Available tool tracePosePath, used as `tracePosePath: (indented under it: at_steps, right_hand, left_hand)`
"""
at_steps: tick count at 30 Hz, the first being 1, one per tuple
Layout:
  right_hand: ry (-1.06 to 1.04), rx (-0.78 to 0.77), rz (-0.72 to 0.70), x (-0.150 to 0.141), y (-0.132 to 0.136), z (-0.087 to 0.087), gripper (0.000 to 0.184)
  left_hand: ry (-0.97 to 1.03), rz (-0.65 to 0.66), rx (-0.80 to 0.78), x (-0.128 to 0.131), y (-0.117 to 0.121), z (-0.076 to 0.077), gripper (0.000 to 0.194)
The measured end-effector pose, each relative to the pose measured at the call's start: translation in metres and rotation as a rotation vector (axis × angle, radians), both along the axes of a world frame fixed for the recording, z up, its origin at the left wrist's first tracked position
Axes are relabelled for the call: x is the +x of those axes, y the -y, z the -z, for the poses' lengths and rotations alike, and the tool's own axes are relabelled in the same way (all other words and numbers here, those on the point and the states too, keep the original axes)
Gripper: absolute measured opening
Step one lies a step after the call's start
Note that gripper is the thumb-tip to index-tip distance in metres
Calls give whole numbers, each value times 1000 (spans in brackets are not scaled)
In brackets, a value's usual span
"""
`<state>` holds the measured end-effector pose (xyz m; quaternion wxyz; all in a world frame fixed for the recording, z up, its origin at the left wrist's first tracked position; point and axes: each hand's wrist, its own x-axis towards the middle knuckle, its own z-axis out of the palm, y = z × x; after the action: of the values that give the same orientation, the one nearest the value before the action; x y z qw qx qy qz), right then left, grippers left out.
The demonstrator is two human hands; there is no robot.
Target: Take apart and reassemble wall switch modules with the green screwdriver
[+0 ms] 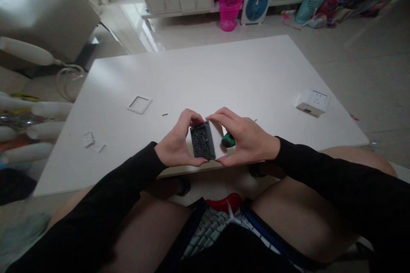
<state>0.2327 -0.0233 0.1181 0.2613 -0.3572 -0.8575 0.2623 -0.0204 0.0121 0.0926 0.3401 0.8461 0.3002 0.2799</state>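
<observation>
Both my hands grip a wall socket over the table's near edge. Its dark grey inner side [201, 140] faces me, and a white box part [217, 138] adjoins it on the right. My left hand [180, 140] curls around the left side, thumb below and fingers above. With fingertips at the top and thumb at the bottom, my right hand [250, 138] clasps the white part. A screwdriver with a green and black handle [228, 140] is tucked in my right palm; most of its shaft is hidden behind the hand.
On the white table [205, 68] lie a square white frame [139, 97], a small dark strip [165, 114] and small white pieces [98, 146]. A boxed white socket [314, 102] stands at the right. Beyond are a pink basket [229, 13] and a blue fan [257, 2].
</observation>
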Motion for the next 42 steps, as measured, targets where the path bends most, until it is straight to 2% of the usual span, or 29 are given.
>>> tracePosePath:
  at_steps: [4, 9, 13, 21, 31, 34, 39, 42]
  right_hand:
    - [-44, 25, -9, 3, 3, -5, 85]
    - [-132, 83, -79, 7, 6, -12, 89]
    - [-181, 83, -97, 7, 6, -15, 89]
    - [-215, 30, -74, 6, 5, -12, 85]
    - [-253, 26, -85, 6, 5, -13, 84]
    - [-311, 39, -45, 7, 6, -10, 84]
    - [-450, 27, 14, 8, 10, -3, 91]
    - [-487, -1, 35, 9, 11, 1, 97]
  left_hand:
    - [73, 21, 37, 1, 4, -6, 79]
    - [164, 44, 137, 0, 11, -19, 89]
    - [191, 34, 122, 0, 17, -26, 90]
    - [235, 10, -19, 1, 23, -22, 86]
    - [188, 66, 110, -2, 17, -29, 96]
    - [211, 30, 133, -2, 17, -28, 105]
    - [255, 78, 54, -6, 18, -22, 110]
    - [339, 85, 109, -9, 18, -21, 112]
